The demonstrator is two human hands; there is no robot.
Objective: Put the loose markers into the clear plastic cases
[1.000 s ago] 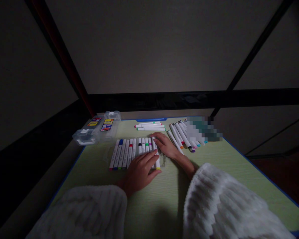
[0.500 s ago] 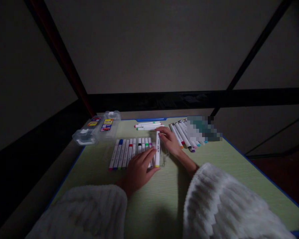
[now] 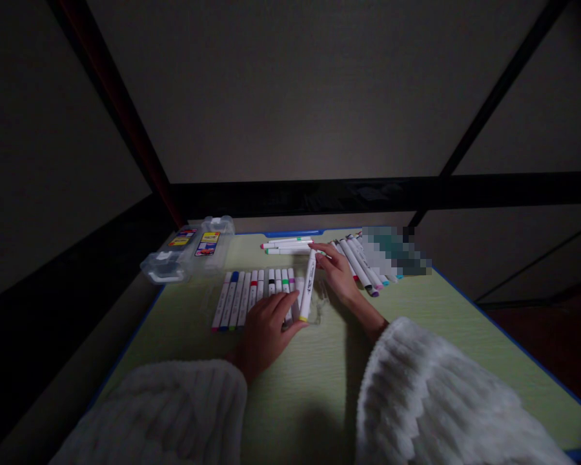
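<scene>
My right hand (image 3: 337,272) pinches the upper end of a white marker (image 3: 308,287) with a yellow lower end. The marker leans a little to the right, over the right end of a clear plastic case (image 3: 323,303). In that case lies a row of white markers (image 3: 237,300) with coloured ends. My left hand (image 3: 266,328) rests over the row's right part with fingers stretched out and thumb apart, hiding several markers. Its thumb tip is at the yellow end, seemingly touching it.
Two clear plastic cases (image 3: 215,258) with labels stand at the back left. A few loose markers (image 3: 285,247) lie at the back middle. More markers (image 3: 361,261) are piled at the right, beside a pixelated patch. The pale green table (image 3: 290,400) has a blue edge.
The marker's upper end has tilted to the right with my right hand, which has shifted slightly right. My left hand has drawn back slightly left.
</scene>
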